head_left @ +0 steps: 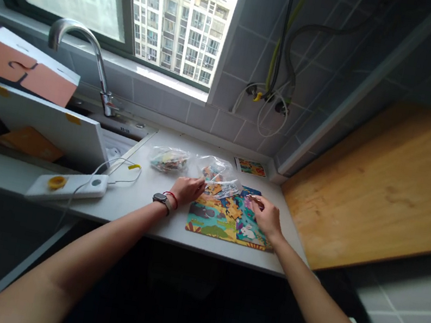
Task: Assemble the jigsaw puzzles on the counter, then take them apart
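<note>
My left hand, with a watch and a red band at the wrist, is closed on the near edge of a clear plastic bag. Orange jigsaw pieces show inside the bag and at its mouth. My right hand pinches a small brownish jigsaw piece above the puzzle's right side. Under both hands lies a colourful animal puzzle board, with a hippo and a white rabbit on it. Loose jigsaw pieces rest on its middle.
A second bag of pieces lies to the left, and a picture card at the back. Further left are a white power strip, a white board leaning over the sink and a faucet. A wooden panel borders the right.
</note>
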`<state>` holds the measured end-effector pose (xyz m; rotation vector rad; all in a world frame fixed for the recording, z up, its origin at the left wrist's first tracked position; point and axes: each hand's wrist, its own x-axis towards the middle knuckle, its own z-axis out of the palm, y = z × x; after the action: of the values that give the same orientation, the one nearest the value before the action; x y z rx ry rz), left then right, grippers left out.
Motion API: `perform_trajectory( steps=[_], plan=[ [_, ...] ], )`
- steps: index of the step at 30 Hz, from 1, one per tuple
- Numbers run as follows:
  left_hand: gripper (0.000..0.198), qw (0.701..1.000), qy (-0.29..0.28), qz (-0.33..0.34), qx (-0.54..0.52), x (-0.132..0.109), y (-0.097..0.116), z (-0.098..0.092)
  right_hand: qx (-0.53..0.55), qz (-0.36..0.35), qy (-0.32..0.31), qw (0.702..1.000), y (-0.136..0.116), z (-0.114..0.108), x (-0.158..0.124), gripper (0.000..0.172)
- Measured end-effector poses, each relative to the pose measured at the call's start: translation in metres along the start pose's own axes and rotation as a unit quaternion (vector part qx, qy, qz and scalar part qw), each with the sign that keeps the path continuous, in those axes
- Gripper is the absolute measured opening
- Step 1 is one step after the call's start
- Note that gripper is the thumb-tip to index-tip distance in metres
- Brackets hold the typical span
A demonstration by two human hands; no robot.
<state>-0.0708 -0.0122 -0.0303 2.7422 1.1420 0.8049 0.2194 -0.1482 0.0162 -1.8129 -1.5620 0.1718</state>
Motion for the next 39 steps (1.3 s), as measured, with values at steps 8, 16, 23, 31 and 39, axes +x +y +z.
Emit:
perform_trajectory(
  steps=[8,16,23,31,39],
  plan=[
    [0.034,0.997,0.019,0.076,0.001,-0.002,0.001,0.001,-0.236,-0.057,-0.209,0.947,-0.032,0.02,-0.017,0.04],
    [0.031,0.986,0.017,0.164,0.026,-0.003,0.009,0.005,-0.371,-0.064,-0.303,0.876,-0.071,0.017,-0.01,0.044],
    [0.022,0.984,0.015,0.172,0.053,-0.005,0.013,0.009,-0.427,-0.073,-0.29,0.854,-0.088,0.025,-0.015,0.043],
    [0.022,0.987,0.025,0.154,0.038,-0.004,0.011,0.008,-0.036,0.085,-0.233,0.968,-0.071,0.019,0.006,0.044],
    [0.024,0.991,0.033,0.132,-0.017,-0.003,0.002,0.008,0.295,0.273,-0.166,0.9,-0.075,0.055,0.041,0.025]
  ],
)
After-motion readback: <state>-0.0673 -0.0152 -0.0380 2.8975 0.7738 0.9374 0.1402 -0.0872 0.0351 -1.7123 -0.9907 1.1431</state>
